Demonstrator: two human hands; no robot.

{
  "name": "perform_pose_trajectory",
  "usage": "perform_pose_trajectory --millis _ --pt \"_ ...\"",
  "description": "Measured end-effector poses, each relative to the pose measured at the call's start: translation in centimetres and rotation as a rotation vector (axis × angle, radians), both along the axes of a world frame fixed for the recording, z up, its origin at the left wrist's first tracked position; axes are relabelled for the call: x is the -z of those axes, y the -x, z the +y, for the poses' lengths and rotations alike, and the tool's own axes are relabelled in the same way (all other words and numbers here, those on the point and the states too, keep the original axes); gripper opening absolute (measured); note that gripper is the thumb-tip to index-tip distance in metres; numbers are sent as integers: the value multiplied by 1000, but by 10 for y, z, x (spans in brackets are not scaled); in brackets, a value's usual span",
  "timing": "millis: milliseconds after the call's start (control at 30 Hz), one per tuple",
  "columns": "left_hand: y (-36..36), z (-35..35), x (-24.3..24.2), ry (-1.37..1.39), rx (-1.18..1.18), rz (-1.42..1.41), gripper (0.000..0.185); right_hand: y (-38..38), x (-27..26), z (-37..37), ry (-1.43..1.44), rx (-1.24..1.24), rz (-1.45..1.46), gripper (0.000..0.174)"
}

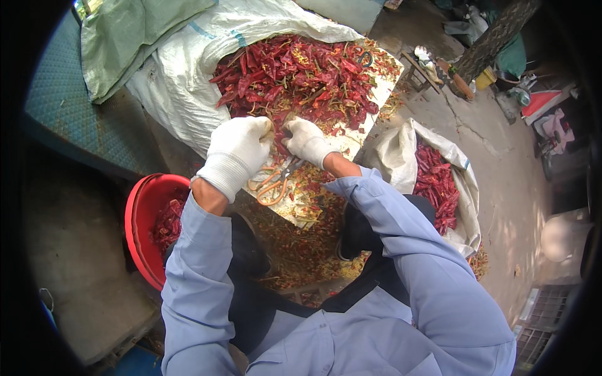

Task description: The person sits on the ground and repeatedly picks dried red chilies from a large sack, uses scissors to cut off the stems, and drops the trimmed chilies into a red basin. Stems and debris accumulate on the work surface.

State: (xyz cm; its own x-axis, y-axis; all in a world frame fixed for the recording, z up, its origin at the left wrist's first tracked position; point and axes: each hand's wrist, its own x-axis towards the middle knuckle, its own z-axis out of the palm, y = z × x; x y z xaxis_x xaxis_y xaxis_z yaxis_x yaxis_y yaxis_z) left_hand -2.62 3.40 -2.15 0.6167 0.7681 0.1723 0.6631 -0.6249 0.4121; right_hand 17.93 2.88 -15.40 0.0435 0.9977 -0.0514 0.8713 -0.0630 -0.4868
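Observation:
Both my hands wear white knit gloves and meet at the near edge of a heap of dried red chili peppers (301, 70). My left hand (242, 143) is curled, thumb against the fingers; whatever it may hold is hidden. Just right of it, my right hand (305, 141) pinches what looks like a dried chili pepper (281, 144) in its fingertips. Below the hands, orange-handled scissors (272, 185) lie on a pale board (376, 105) strewn with seeds and stem bits. A second pair of scissors (365, 59) rests at the heap's right side.
The heap spills from a large white woven sack (174, 89). On the left stands a red bucket (136, 235) with chilies inside; on the right, an open woven sack (463, 176) holds more. Seeds and scraps cover the ground (301, 239) between my feet. A tree trunk (494, 37) rises beyond.

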Motion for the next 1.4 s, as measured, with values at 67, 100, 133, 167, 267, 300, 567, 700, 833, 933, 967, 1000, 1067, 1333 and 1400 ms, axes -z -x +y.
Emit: perform_pose_trajectory --millis 67,100,133,167,267,300,567,700,833,933,967,1000,1067,1333,1400 --pt "2 4 -1 -10 -13 -17 13 -3 -3 -8 116 -52 231 36" --pt "3 5 -1 -16 -16 -22 13 -6 -7 -10 109 -30 276 34" --pt "4 7 -2 -17 -22 -24 13 -11 -12 -12 102 -5 321 32" --pt "5 7 -2 -22 -29 -18 14 -16 -20 -13 89 19 360 30" --pt "7 10 -5 -5 -47 22 15 -30 -47 -18 132 58 716 30" --pt "7 11 -6 8 -50 21 16 -33 -57 -21 188 135 934 30" --pt "-4 36 45 55 43 80 22 -56 -107 -47 95 194 1294 27" --pt "-12 34 100 -48 198 162 26 -59 -109 -55 58 163 1462 36" --pt "-25 31 131 -75 198 262 23 -54 -113 -57 -20 207 1531 32" --pt "-32 37 135 -32 188 278 18 -53 -117 -57 -60 234 1567 27" --pt "-33 40 134 0 184 278 17 -54 -118 -57 -66 276 1541 26" --pt "-34 45 132 27 133 216 16 -56 -119 -57 -74 297 1525 26" --pt "-33 53 125 130 71 103 16 -58 -120 -56 -79 335 1471 24" --pt "-44 45 51 785 -205 -395 25 -55 -118 -55 -103 448 1414 26" --pt "-52 34 31 822 -139 -574 29 -48 -114 -54 -88 469 1351 34"
